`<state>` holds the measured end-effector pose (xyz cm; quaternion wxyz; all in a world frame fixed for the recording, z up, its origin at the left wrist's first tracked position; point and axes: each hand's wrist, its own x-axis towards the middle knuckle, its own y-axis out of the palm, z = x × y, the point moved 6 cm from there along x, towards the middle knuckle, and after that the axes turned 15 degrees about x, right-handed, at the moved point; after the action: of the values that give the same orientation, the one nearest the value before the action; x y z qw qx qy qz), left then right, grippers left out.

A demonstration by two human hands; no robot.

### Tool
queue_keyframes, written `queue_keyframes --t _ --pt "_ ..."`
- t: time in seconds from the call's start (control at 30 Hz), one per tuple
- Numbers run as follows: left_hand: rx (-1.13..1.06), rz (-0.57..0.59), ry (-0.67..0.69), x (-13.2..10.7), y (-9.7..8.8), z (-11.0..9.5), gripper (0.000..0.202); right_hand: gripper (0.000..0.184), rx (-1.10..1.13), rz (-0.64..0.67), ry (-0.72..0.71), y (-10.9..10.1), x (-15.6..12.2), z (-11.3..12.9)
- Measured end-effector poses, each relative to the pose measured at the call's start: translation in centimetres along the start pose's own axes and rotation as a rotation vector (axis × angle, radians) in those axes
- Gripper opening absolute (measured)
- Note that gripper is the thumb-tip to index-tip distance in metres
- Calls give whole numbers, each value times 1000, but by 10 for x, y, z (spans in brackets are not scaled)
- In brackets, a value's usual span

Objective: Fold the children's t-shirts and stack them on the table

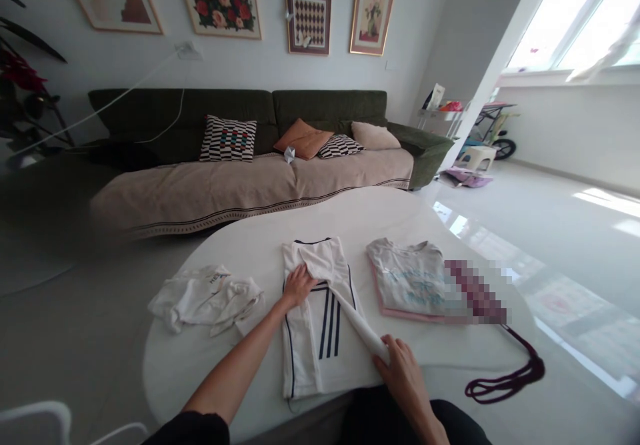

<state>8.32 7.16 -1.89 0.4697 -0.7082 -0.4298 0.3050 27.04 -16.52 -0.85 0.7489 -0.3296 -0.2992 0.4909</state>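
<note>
A white shirt (305, 338) with dark piping and three dark stripes lies partly folded on the white table. My left hand (299, 286) rests on its upper part, fingers stretched out over the cloth. Nearer to me, my right hand (404, 371) pinches the shirt's lower right edge, which is pulled up into a slanting fold. Left of the shirt is a crumpled white garment (205, 298). To its right sits a folded grey T-shirt (407, 275) with blue lettering, on top of a pink cloth (400, 313).
The rounded white table (365, 211) stands before a green sofa (330, 108) with several cushions. A partly blurred dark red item (475, 291) with a looped cord (505, 388) lies at the table's right. A white chair frame (55, 410) shows at lower left.
</note>
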Motion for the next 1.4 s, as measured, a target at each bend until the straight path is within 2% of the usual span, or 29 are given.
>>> queue_keyframes --t 0.07,0.13,0.2,0.27,0.37,0.5,0.57,0.67,0.83,0.9,1.0,1.07,1.13,1.2,1.33,1.4 --pt "-62 22 -29 11 -7 3 35 13 -6 -18 3 -4 -9 13" --pt "-124 34 -73 21 -12 6 43 19 -8 -22 -44 -2 -14 36" --pt "-166 41 -133 27 -15 9 50 29 -30 26 -149 9 -21 61" --pt "-181 43 -199 31 -15 12 46 36 -78 96 -253 22 -29 75" --pt "-177 43 -277 33 -14 16 31 42 -141 140 -272 28 -36 70" --pt "-155 32 -318 35 -15 19 27 42 -178 113 -175 6 -34 46" --pt "-139 16 -329 36 -16 20 22 38 -149 143 -173 -3 -33 43" --pt "-102 -15 -366 36 -16 21 15 33 -36 187 -238 -3 -34 54" --pt "-32 -44 -369 33 -16 16 35 49 71 135 -237 17 -37 73" --pt "0 -47 -334 33 -18 14 37 46 155 212 -290 25 -41 81" --pt "66 -53 -280 31 -23 10 33 33 360 411 -405 26 -47 92" --pt "124 -79 -249 31 -28 5 31 27 466 419 -382 17 -42 91" --pt "181 -127 -203 31 -32 -8 34 29 474 306 -324 6 -28 86" --pt "223 -170 -118 34 -31 -30 38 34 382 196 -301 3 -12 81" --pt "260 -144 94 47 -8 -79 46 42 130 178 -313 27 5 73" --pt "267 -102 133 57 6 -90 52 52 54 202 -317 45 3 64"
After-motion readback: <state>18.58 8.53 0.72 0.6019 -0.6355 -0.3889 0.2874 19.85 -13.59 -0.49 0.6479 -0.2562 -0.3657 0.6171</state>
